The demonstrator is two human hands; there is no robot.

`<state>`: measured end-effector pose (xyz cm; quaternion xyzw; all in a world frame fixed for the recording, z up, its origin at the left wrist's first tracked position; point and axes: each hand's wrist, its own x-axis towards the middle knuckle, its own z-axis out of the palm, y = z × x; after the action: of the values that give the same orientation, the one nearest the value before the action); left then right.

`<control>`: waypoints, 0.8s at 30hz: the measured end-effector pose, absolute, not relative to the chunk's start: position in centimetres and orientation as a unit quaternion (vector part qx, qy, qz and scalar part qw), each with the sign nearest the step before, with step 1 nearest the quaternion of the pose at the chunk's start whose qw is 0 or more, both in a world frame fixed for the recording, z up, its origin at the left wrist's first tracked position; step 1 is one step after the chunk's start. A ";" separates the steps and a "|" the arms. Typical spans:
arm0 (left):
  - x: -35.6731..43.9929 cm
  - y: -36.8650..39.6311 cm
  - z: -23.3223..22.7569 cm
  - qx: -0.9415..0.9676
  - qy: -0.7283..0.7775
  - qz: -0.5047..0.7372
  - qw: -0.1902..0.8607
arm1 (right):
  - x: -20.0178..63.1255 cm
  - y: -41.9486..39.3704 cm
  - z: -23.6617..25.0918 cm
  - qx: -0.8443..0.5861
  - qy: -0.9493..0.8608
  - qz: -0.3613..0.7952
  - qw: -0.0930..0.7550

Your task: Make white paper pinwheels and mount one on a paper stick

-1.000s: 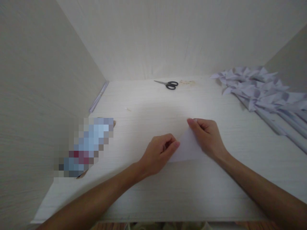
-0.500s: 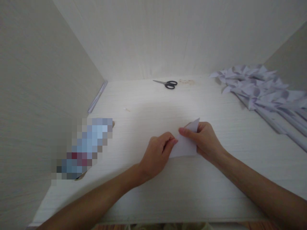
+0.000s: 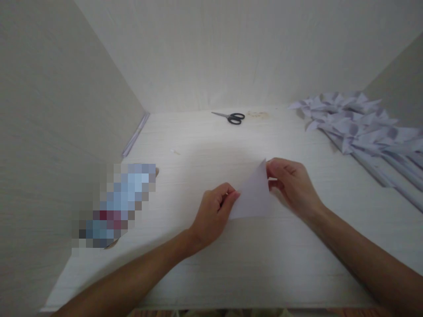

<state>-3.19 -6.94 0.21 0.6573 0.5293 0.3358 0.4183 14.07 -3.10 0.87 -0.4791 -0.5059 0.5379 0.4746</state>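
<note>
A small white folded paper triangle (image 3: 253, 198) lay near the middle of the pale wooden table (image 3: 231, 264), pinched at its 9 o'clock edge by the left hand (image 3: 214, 211) and at its 1 o'clock tip by the right hand (image 3: 292, 187). A fold was judged under way; next, careful edge alignment and a firm crease would be called for.

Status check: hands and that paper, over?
Left hand pinching white paper at its left edge. Right hand gripping its raised top corner. Scissors far back, folded paper pile right, both apart.

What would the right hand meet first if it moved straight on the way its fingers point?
The right hand points left; first comes the paper it already pinches, then probably the left hand.
</note>
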 end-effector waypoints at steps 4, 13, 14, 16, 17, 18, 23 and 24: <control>-2.8 -7.0 0.3 0.665 0.517 0.323 0.432 | 12.2 -4.4 0.7 -0.517 -0.550 0.497 0.428; -3.7 -7.2 0.1 0.658 0.514 0.327 0.442 | 16.1 -1.6 1.6 -0.544 -0.382 0.364 0.652; -3.8 -7.1 0.0 0.643 0.521 0.336 0.450 | 16.2 -1.5 1.7 -0.559 -0.383 0.400 0.616; -3.7 -7.0 -0.1 0.611 0.527 0.356 0.472 | 15.6 -2.0 1.6 -0.569 -0.427 0.505 0.489; -3.5 -6.9 -0.2 0.601 0.524 0.361 0.484 | 15.0 -2.4 1.4 -0.561 -0.462 0.533 0.434; -3.4 -6.8 -0.2 0.600 0.515 0.361 0.495 | 14.3 -2.9 1.3 -0.549 -0.503 0.534 0.401; -2.6 -6.8 0.1 0.663 0.467 0.324 0.488 | 12.0 -4.6 0.8 -0.486 -0.693 0.424 0.321; -2.5 -6.9 0.1 0.676 0.463 0.319 0.477 | 11.8 -4.7 0.8 -0.475 -0.715 0.402 0.317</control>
<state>-2.50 -6.85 0.14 0.6757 0.4630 0.3190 0.4768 11.83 -4.69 0.77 -0.4750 -0.7154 0.4023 0.3174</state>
